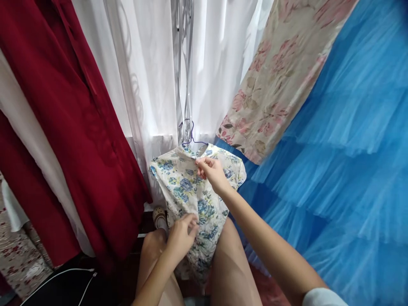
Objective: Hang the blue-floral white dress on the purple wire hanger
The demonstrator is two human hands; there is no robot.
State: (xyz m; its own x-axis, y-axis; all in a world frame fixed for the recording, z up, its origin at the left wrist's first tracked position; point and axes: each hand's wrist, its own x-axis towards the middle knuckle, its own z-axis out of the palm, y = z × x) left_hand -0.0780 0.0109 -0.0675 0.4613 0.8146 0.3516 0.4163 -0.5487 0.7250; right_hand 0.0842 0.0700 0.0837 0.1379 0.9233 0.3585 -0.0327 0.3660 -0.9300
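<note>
A small white dress with blue flowers [186, 187] hangs on a purple wire hanger [192, 135] in front of the white curtain. My right hand [211, 170] pinches the fabric just below the neckline, fingers closed on it. My left hand [181, 236] grips the dress lower down, near its middle, fingers curled into the cloth. The dress's lower part drapes between my bare knees [229, 263].
A dark red garment [79, 127] hangs at the left over white cloth. A pink floral fabric [277, 76] and a layered blue tulle skirt [350, 170] fill the right. White sheer curtains [153, 76] hang behind. A white cable [63, 274] lies at the lower left.
</note>
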